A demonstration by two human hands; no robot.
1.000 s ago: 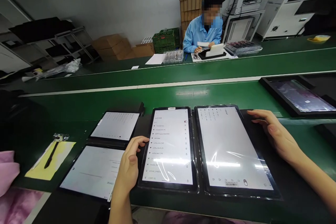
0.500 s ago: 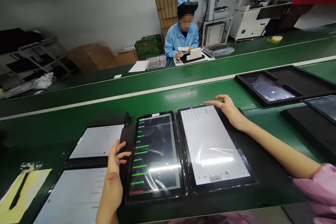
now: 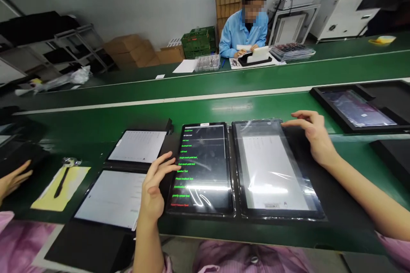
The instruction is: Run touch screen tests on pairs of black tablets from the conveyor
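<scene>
Two tablets lie side by side before me. The left tablet (image 3: 205, 166) has a dark screen with lines of green text and one red line at the bottom. On the right tablet (image 3: 272, 166) a smaller white page sits within a grey screen, and clear film covers the glass. My left hand (image 3: 156, 187) is open, its fingers at the left tablet's left edge, over a dark flap. My right hand (image 3: 315, 136) is open too, a fingertip at the right tablet's top right corner. Whether that fingertip presses the edge, I cannot tell.
Two more tablets (image 3: 112, 196) with white screens lie to the left. Beyond them are a yellow sheet (image 3: 45, 198) with a black tool and another person's hand (image 3: 16, 179). A black tray (image 3: 352, 126) holds a wrapped tablet at right. A co-worker (image 3: 246, 30) sits opposite.
The right tablet's page has shrunk from filling the screen to a smaller white panel on grey. My view has shifted, bringing another person's hand in at the left. Both my hands stay beside the tablets.
</scene>
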